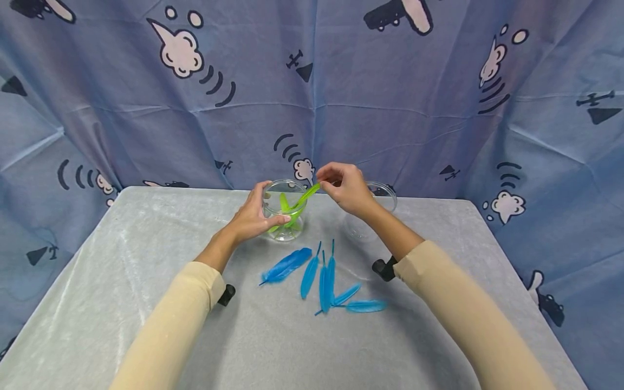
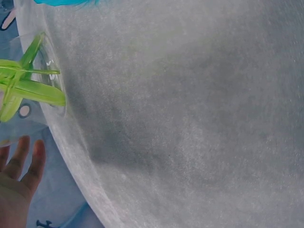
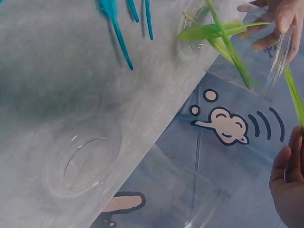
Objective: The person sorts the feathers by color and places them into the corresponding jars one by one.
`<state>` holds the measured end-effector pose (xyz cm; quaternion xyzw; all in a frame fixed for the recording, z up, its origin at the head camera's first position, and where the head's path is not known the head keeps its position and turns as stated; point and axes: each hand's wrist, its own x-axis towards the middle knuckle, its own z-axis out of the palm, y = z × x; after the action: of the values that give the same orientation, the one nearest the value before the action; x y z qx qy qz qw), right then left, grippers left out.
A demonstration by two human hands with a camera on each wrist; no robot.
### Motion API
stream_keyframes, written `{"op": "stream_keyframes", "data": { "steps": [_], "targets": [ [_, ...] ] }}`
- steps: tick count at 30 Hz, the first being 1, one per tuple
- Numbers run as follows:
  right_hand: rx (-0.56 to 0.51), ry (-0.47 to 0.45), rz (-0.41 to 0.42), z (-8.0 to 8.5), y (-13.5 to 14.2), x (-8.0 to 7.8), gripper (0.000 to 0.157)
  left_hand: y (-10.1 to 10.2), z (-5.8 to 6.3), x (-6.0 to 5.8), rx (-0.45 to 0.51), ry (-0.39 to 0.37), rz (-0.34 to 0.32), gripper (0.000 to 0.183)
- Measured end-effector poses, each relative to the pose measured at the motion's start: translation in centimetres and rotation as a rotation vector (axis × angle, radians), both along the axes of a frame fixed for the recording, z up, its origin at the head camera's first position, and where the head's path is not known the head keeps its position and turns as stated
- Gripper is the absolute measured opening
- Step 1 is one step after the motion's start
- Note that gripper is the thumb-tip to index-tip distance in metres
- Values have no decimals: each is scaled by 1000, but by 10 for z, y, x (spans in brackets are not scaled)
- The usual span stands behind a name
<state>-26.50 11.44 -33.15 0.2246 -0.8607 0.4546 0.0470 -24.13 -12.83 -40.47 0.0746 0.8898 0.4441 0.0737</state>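
My left hand (image 1: 251,215) grips a clear jar (image 1: 287,235) near its rim, thumb across the near side. Several green feathers (image 2: 40,91) lie crossed inside the jar, seen through its wall in the left wrist view. Between thumb and fingertips, my right hand (image 1: 350,188) pinches one end of a green feather (image 1: 313,191) at the jar's right side. That feather slants down over the rim, its lower end among the others. In the right wrist view, the right hand (image 3: 290,190) shows only in part, at the lower right edge.
A second clear jar (image 1: 382,196) stands to the right, partly behind my right forearm. Several blue feathers (image 1: 286,265) lie on the grey-covered table (image 1: 273,346) in front of the jars. A patterned blue curtain (image 1: 263,70) hangs just beyond the table's far edge.
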Motion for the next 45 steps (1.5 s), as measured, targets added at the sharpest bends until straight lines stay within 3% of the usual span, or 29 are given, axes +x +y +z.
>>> {"op": "stream_keyframes", "data": {
  "steps": [24, 45],
  "targets": [
    [106, -12, 115, -15, -41, 7, 15, -3, 0, 1, 35, 20, -31, 100],
    [134, 4, 167, -14, -34, 12, 18, -4, -3, 0, 40, 29, -31, 100]
  ]
}}
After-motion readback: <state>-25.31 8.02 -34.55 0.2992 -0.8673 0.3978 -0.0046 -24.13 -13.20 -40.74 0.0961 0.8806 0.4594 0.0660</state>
